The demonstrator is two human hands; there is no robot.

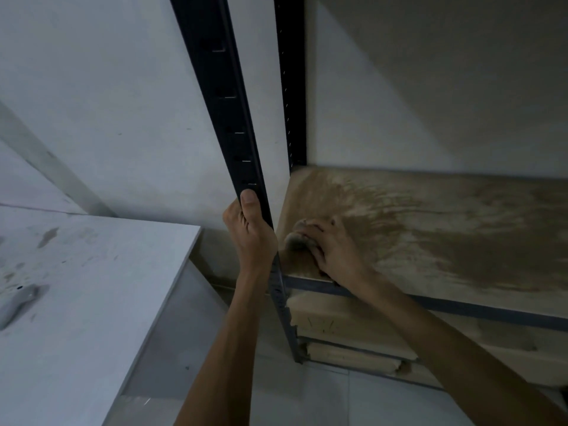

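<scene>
now l hand grips black upright; r hand just beside, clutches blurry grey wad on shelf board.

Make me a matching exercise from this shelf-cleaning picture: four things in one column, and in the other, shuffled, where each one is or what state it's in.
Things:
1. left hand
2. right hand
3. wooden shelf board
4. small grey object

Places or states:
A. lies on the white table
B. streaked with dust
C. grips the dark metal upright
D. holds a grey cloth wad against the board

Pairs: 1-C, 2-D, 3-B, 4-A
</scene>
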